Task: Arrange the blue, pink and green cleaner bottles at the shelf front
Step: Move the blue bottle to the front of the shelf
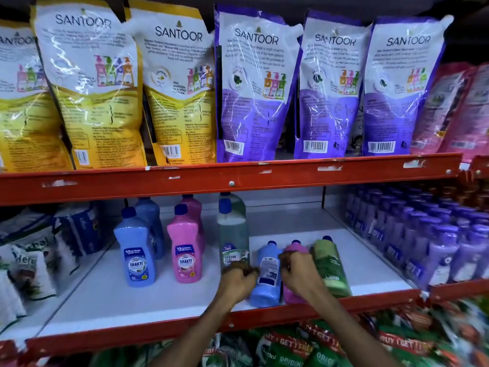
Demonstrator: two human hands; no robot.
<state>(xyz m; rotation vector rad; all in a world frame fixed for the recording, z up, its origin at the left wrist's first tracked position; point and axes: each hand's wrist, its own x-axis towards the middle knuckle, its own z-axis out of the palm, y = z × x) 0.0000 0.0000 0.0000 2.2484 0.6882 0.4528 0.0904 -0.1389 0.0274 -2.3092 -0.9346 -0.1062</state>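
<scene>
Three small cleaner bottles stand close together at the front of the white shelf [132, 300]: a blue bottle [267, 276], a pink bottle [295, 247] and a green bottle [330, 268]. They lean back slightly, with the blue one's back label facing me. My left hand [238, 280] is curled against the left side of the blue bottle. My right hand [300, 274] is closed over the middle of the pink bottle and hides most of it. Further left stand larger blue [135, 255], pink [185, 252] and green [232, 234] bottles, each with another behind it.
Rows of purple bottles [423, 234] fill the shelf's right side and pouches [31, 260] crowd the left. The red shelf lip [158, 328] runs just below the bottles. Santoor refill pouches [256, 86] hang over the red rail [230, 181] above.
</scene>
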